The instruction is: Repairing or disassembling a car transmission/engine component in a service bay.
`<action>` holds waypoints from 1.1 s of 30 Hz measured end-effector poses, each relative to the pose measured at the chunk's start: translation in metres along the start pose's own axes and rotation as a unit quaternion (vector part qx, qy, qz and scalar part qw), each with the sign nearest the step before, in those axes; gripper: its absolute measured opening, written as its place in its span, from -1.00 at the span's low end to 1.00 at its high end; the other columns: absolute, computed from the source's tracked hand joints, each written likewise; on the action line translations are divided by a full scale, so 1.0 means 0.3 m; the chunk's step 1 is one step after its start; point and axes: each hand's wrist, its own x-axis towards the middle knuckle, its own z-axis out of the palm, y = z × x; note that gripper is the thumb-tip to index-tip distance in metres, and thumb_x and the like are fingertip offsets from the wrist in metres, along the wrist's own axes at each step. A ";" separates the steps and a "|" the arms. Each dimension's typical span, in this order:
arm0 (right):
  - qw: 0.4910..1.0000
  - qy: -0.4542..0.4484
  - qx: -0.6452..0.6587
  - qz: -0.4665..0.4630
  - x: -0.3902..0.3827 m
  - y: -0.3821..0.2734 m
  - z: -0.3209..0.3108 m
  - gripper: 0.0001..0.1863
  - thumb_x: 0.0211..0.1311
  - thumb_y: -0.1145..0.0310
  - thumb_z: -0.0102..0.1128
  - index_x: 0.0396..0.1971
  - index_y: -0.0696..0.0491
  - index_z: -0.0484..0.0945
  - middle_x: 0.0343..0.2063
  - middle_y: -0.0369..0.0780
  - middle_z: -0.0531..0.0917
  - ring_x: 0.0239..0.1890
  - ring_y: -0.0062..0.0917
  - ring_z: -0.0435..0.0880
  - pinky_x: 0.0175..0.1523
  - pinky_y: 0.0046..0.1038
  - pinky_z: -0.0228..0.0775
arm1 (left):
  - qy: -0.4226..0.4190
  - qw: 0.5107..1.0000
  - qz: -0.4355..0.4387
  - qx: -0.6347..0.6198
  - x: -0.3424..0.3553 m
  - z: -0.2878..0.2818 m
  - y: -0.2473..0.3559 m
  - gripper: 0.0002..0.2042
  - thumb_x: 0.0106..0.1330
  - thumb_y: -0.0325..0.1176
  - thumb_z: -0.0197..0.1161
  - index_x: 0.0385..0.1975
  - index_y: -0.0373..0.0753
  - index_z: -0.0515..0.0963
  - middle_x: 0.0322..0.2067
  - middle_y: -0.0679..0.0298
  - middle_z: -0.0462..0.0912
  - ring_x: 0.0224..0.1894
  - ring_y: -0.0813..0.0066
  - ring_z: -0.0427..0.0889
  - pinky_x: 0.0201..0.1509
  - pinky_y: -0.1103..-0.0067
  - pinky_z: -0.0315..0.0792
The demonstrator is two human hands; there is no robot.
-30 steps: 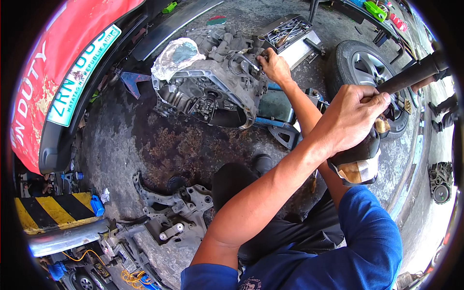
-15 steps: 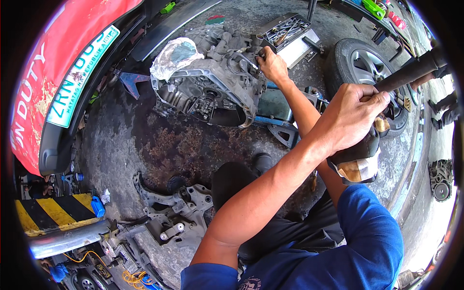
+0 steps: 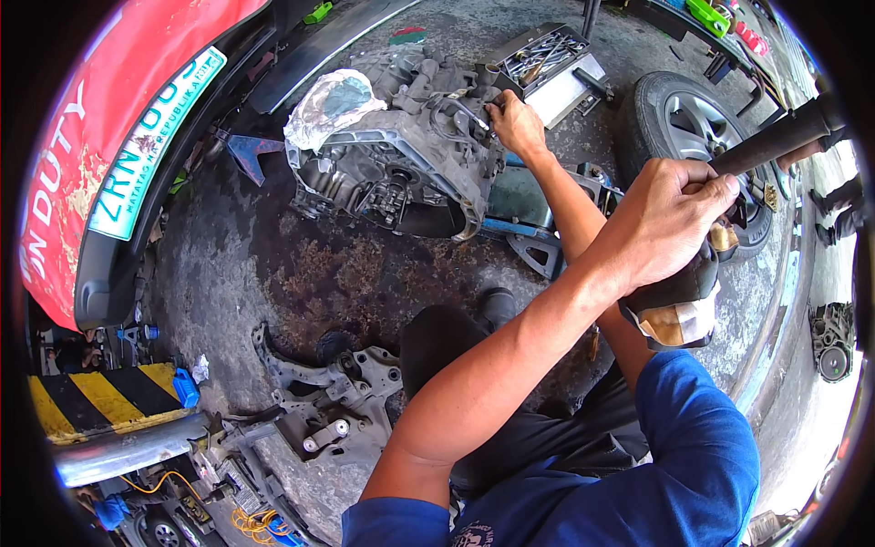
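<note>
My left arm crosses over my right. At the right, my left hand (image 3: 670, 214) is closed with its thumb and fingers on the near end of a thick black bar (image 3: 779, 135). Just under that hand hangs a black, tan and white bundle (image 3: 674, 314), which looks like cloth; how it is held is hidden. Reaching forward, my right hand (image 3: 518, 126) has its fingers pinched at the right side of a grey gearbox (image 3: 428, 141). What lies between those fingertips cannot be made out. Silvery wrapping (image 3: 324, 109) covers part of the gearbox's left side.
Beside the gearbox are a metal toolbox (image 3: 583, 64) full of wrenches and a blue jack (image 3: 533, 251). A wheel (image 3: 656, 128) lies at right. A metal subframe (image 3: 365, 387) rests near my knees. A red vehicle (image 3: 82, 137) overhangs the left. A person's legs (image 3: 843, 205) show far right.
The black bar's far end has dropped slightly. Both hands stay nearly where they were.
</note>
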 end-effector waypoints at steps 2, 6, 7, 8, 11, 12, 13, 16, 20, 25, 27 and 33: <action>1.000 0.009 0.012 0.003 -0.010 -0.002 -0.001 -0.62 0.28 0.10 0.12 -0.09 0.09 0.51 -0.28 0.01 0.70 -0.15 -0.03 0.66 0.02 -0.11 0.44 | 0.008 1.000 0.002 -0.001 -0.003 -0.008 -0.004 -0.66 0.40 -0.20 0.18 -0.36 -0.44 0.63 -0.57 0.36 0.57 -0.47 0.73 0.44 -0.41 0.65 0.32; 0.994 0.062 0.082 0.039 -0.051 0.068 -0.034 -0.61 0.28 0.11 0.18 -0.11 0.13 0.55 -0.35 0.00 0.71 -0.27 -0.23 0.70 -0.12 -0.26 0.49 | 0.024 0.999 0.023 -0.007 -0.001 -0.007 -0.003 -0.68 0.41 -0.27 0.13 -0.44 -0.44 0.57 -0.64 0.34 0.51 -0.54 0.77 0.41 -0.52 0.63 0.27; 0.984 0.088 0.142 0.059 -0.052 0.125 -0.062 -0.61 0.27 0.11 0.21 -0.12 0.14 0.56 -0.40 -0.03 0.71 -0.34 -0.36 0.70 -0.18 -0.34 0.50 | 0.018 0.999 0.025 -0.011 0.007 0.001 -0.005 -0.68 0.41 -0.27 0.13 -0.44 -0.44 0.57 -0.64 0.34 0.51 -0.54 0.77 0.41 -0.52 0.63 0.27; 0.969 0.092 0.212 0.091 -0.074 0.146 -0.087 -0.59 0.25 0.10 0.26 -0.13 0.16 0.58 -0.51 -0.18 0.65 -0.48 -0.59 0.56 -0.37 -0.47 0.40 | 0.020 0.999 0.003 -0.038 0.006 -0.011 -0.019 -0.70 0.41 -0.25 0.13 -0.41 -0.40 0.59 -0.59 0.33 0.56 -0.52 0.72 0.46 -0.45 0.65 0.33; 0.972 0.047 0.188 0.135 -0.171 0.264 -0.188 -0.71 0.47 0.32 -0.09 -0.03 0.09 0.57 -0.12 -0.10 0.63 -0.08 -0.56 0.58 0.06 -0.56 0.36 | 0.030 0.994 -0.042 -0.093 0.002 -0.043 -0.038 -0.75 0.42 -0.24 0.12 -0.27 -0.31 0.63 -0.45 0.30 0.68 -0.44 0.63 0.61 -0.30 0.72 0.44; 0.969 0.220 -0.015 0.115 -0.220 0.197 -0.125 -0.65 0.50 0.42 -0.29 0.04 0.06 0.54 0.03 -0.14 0.54 0.07 -0.60 0.47 0.18 -0.56 0.26 | 0.055 0.998 -0.033 -0.023 0.010 -0.068 -0.055 -0.74 0.42 -0.25 0.11 -0.26 -0.32 0.63 -0.40 0.28 0.69 -0.37 0.63 0.63 -0.26 0.72 0.46; 0.966 0.227 -0.018 0.120 -0.271 0.234 -0.208 -0.65 0.50 0.42 -0.29 0.04 0.06 0.54 0.03 -0.14 0.54 0.07 -0.60 0.47 0.18 -0.56 0.26 | 0.083 0.997 -0.005 -0.002 0.013 -0.084 -0.075 -0.74 0.43 -0.26 0.10 -0.22 -0.31 0.64 -0.35 0.26 0.69 -0.31 0.63 0.63 -0.20 0.69 0.48; 0.837 0.073 0.540 0.048 -0.391 0.192 -0.555 -0.75 0.40 0.20 0.09 -0.17 0.08 0.54 -0.42 -0.30 0.56 -0.41 -0.72 0.48 -0.28 -0.64 0.32 | 0.141 0.989 -0.017 -0.038 -0.007 -0.154 -0.088 -0.72 0.45 -0.23 0.09 -0.12 -0.30 0.62 -0.26 0.25 0.68 -0.26 0.58 0.63 -0.16 0.66 0.49; 0.841 0.115 0.524 0.070 -0.538 0.087 -0.807 -0.80 0.34 0.24 0.21 -0.29 0.07 0.56 -0.65 -0.48 0.39 -0.63 -0.81 0.27 -0.53 -0.69 0.02 | 0.157 0.982 -0.082 -0.068 0.009 -0.146 -0.129 -0.68 0.46 -0.14 0.08 -0.09 -0.28 0.60 -0.25 0.24 0.66 -0.24 0.56 0.62 -0.17 0.65 0.50; 0.917 0.022 0.395 0.047 -0.622 0.027 -0.889 -0.84 0.34 0.34 0.22 -0.27 0.12 0.55 -0.58 -0.49 0.46 -0.53 -0.87 0.30 -0.46 -0.69 0.05 | 0.161 0.975 -0.105 -0.112 0.017 -0.108 -0.179 -0.64 0.50 -0.09 0.00 -0.08 -0.26 0.59 -0.30 0.31 0.63 -0.33 0.62 0.56 -0.25 0.64 0.46; 0.942 0.041 0.334 0.019 -0.635 0.019 -0.878 -0.79 0.32 0.33 0.24 -0.25 0.18 0.52 -0.62 -0.44 0.51 -0.54 -0.84 0.34 -0.46 -0.66 0.17 | 0.146 0.966 -0.147 -0.153 0.016 -0.085 -0.178 -0.54 0.53 -0.01 -0.12 -0.04 -0.29 0.56 -0.27 0.28 0.63 -0.30 0.58 0.58 -0.21 0.63 0.48; 0.987 0.115 0.090 -0.062 -0.656 0.032 -0.876 -0.78 0.20 0.30 0.31 -0.25 0.09 0.55 -0.67 -0.15 0.59 -0.60 -0.41 0.67 -0.48 -0.39 0.42 | 0.130 0.963 -0.169 -0.162 0.021 -0.023 -0.238 -0.37 0.52 0.13 -0.32 0.00 -0.34 0.53 -0.22 0.20 0.64 -0.19 0.47 0.62 -0.05 0.56 0.49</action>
